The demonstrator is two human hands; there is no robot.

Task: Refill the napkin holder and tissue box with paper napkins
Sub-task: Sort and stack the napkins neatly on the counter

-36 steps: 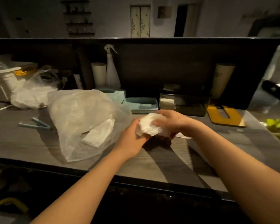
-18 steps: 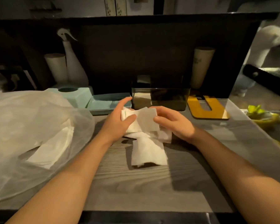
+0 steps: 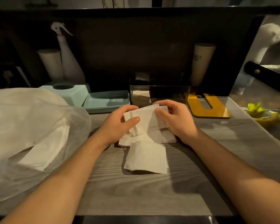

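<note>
Plastic bag (image 3: pixel 31 126): translucent, slumped on the counter (image 3: pixel 136 191) at far left, with folded white napkins (image 3: pixel 44 152) showing through its side.
Spray bottle (image 3: pixel 69 62): white, upright at the back left, beside a white cylinder (image 3: pixel 51 63).
Tissue box (image 3: pixel 69 92): pale blue with a round top opening, behind the bag; a matching blue tray (image 3: pixel 107 101) sits just right of it.
Left hand (image 3: pixel 120 125): thumb pressed on top of a folded napkin stack (image 3: pixel 145 120), fingers curled under its left edge.
Loose napkins (image 3: pixel 145 157): white, lying on the counter under and nearer than the held stack.
Napkin holder (image 3: pixel 160 96): dark, shiny box just behind both hands.
Right hand (image 3: pixel 176 120): pinching the stack's right edge, thumb on top.
Yellow board (image 3: pixel 207 107): flat on the counter, just right of the holder.
</note>
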